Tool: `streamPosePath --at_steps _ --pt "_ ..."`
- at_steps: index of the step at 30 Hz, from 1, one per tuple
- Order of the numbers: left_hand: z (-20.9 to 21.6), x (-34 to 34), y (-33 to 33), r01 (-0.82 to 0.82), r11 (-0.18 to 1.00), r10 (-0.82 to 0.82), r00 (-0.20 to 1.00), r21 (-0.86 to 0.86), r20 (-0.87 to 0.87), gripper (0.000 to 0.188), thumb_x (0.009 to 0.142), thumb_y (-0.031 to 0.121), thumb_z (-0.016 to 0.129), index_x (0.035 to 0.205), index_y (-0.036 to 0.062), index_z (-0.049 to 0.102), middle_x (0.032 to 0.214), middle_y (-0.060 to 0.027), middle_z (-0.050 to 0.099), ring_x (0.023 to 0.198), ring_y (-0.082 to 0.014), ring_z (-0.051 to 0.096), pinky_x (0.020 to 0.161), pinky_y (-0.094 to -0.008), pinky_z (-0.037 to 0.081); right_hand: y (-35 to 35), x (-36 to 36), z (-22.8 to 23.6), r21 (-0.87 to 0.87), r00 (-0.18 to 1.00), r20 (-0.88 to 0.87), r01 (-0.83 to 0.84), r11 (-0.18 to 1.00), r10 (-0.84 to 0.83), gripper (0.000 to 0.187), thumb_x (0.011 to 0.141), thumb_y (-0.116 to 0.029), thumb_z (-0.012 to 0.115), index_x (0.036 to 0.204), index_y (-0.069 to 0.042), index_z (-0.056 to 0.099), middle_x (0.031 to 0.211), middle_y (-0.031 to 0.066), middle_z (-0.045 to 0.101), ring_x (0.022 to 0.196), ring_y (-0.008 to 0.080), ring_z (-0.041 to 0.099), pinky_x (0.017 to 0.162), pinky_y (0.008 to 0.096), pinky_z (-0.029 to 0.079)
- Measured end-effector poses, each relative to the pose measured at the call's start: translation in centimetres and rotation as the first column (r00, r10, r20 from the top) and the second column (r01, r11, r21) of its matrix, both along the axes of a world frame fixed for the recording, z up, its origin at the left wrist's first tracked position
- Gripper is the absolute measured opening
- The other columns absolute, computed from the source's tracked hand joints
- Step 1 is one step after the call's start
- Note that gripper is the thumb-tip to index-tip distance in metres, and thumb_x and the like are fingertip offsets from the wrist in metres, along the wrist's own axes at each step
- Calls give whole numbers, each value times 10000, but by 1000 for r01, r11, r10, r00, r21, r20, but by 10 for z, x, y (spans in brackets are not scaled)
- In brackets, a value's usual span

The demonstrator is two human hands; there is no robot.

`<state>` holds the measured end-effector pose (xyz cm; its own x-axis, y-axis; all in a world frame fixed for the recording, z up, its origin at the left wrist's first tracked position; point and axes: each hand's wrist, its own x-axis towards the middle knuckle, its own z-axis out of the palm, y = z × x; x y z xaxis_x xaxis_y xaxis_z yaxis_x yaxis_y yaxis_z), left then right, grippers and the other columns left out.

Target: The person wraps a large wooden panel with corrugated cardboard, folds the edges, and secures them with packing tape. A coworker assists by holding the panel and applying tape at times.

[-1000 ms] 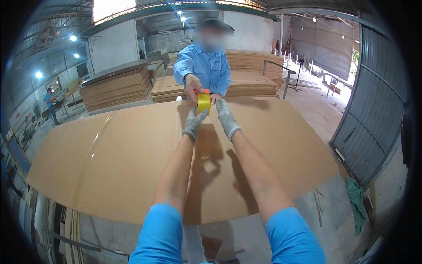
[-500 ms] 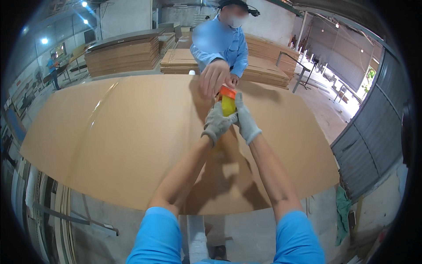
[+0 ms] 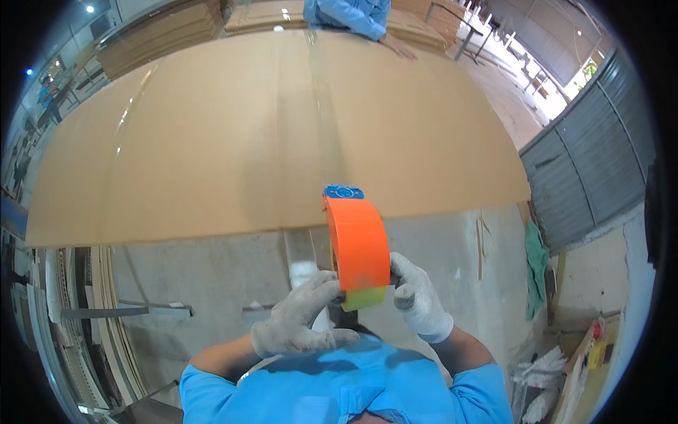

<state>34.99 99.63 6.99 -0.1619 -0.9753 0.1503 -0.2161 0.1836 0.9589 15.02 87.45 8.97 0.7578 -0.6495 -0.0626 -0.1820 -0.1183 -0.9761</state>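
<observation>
No screens or signs show — only stacks of flat brown cardboard sheets [image 3: 159, 32] at the far left, unlabelled.

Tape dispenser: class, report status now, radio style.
Left hand and right hand both grip orange tape dispenser, near cardboard sheet edge. Clear tape strip along sheet. Nothing in the way.

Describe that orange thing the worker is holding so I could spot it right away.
Start at the huge brown cardboard sheet and follow the clear tape strip down its middle toward the near edge. There, between the gloved left hand and right hand, is the tape dispenser: the only bright orange thing.
</observation>
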Motion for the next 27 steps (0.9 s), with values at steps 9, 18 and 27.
streamPosePath --at_steps 9,18,27 --pt "-54 -60 30 172 981 -184 971 89 153 562 874 315 704 1338 37 549 1331 -238 510 1213 -391 515 1039 -440 420 46 -49 -50 -217 965 -140 190 958 -223 874 767 -546 814 1333 33 487 1120 174 671 998 279 685 874 376 539" --pt "-33 17 -71 -250 812 570 534 -527 625 422 886 299 680 1252 93 635 1328 -162 587 1242 -348 543 1029 -447 444 50 -38 -79 -236 982 49 188 953 -182 1043 735 -343 877 1509 18 278 1463 226 419 1352 302 453 1083 413 416" --pt "-80 26 -140 -98 933 355 394 -345 848 555 898 465 646 1408 269 552 1532 -96 444 1454 -335 344 1208 -551 196 37 -30 -72 -36 965 118 241 970 -236 989 740 -271 873 1497 26 309 1375 171 519 1253 251 533 1061 380 435"
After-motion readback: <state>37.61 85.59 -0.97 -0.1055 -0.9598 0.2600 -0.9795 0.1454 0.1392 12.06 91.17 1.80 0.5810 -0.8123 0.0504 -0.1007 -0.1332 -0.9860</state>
